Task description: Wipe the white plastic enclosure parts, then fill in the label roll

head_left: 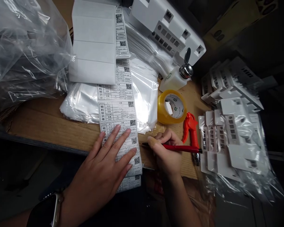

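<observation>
A long strip of printed labels (117, 112) with QR codes runs down the cardboard and hangs over its front edge. My left hand (106, 164) lies on the strip with its fingers spread, holding nothing; a watch is on that wrist. To the right of the strip, my right hand (167, 151) grips a red pen (182, 148), its dark tip pointing left near the strip's right edge. Blank white label backing (93, 47) lies folded over the strip's upper part. Beneath the strip is a stack of clear plastic bags (145, 91).
Yellow tape (172, 107), a bottle with a metal top (176, 77) and a red air gun (191, 127) lie beyond my right hand. White housings (236, 135) in plastic are at the right, another white housing (168, 28) at the top. Crumpled plastic (26, 47) fills the upper left.
</observation>
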Motion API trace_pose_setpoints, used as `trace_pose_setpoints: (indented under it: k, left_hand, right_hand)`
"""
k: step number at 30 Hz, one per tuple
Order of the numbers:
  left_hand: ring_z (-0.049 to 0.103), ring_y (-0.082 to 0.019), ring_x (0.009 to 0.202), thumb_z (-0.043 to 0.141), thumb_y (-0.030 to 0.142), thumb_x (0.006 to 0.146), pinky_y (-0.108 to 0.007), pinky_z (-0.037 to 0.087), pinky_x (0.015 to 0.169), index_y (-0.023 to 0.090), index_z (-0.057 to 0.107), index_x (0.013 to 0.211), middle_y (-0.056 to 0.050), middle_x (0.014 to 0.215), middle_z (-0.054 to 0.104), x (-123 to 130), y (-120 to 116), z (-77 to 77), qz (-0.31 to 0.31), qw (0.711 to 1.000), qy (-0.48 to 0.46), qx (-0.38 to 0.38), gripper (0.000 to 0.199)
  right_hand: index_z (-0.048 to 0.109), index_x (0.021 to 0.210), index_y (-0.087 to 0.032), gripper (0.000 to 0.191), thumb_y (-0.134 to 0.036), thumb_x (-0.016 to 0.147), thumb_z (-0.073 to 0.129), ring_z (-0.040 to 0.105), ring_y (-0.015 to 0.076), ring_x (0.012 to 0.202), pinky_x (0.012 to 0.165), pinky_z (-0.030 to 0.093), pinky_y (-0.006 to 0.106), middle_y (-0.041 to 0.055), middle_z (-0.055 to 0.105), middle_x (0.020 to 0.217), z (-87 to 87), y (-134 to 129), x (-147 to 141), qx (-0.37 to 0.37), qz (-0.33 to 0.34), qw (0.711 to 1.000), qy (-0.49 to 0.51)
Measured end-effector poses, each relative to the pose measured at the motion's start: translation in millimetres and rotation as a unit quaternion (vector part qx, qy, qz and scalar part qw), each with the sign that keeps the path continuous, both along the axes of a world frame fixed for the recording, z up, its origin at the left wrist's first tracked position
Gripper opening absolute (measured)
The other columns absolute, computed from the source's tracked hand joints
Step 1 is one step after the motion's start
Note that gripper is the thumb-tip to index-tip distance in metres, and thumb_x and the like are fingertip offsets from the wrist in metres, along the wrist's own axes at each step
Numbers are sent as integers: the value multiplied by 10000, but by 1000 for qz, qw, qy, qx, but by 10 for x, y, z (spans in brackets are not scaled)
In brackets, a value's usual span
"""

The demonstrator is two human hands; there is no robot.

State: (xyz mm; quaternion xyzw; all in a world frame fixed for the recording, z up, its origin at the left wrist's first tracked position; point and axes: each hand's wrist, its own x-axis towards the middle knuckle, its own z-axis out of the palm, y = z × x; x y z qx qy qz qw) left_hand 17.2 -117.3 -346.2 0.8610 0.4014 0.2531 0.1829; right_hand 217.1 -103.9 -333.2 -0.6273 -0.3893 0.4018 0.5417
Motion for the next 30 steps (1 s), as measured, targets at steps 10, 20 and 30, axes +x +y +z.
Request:
trace_pose_setpoints:
  k: [10, 20, 30]
  left_hand:
    - [556, -203, 1387, 553, 260, 1061, -438, 237, 1303, 256, 609, 1443, -7, 1556, 591, -87, -88, -20, -13, 1000, -18, -18, 386]
    - [504, -206, 1444, 508, 326, 1072, -386, 228, 1258, 214, 612, 1437, -6, 1509, 637, -48, -8, -20, 10, 1000, 2, -2, 395]
    - [520, -212, 1425, 517, 327, 1067, -391, 237, 1251, 207, 645, 1391, -6, 1484, 658, -52, -2, -36, 9, 1000, -2, 6, 368]
  right_hand:
    - [454, 600, -235, 373, -162, 723, 798, 441, 95, 498, 508, 363, 247, -73, 518, 551, 95, -31, -112, 7, 2, 1000, -17]
    - [442, 606, -240, 351, -151, 725, 760, 410, 89, 506, 501, 338, 247, -82, 489, 558, -16, -21, -207, 12, 3, 996, -90]
    - [423, 593, -237, 367, -134, 716, 753, 398, 83, 500, 489, 337, 237, -84, 481, 549, 6, -21, -233, 11, 4, 993, -114]
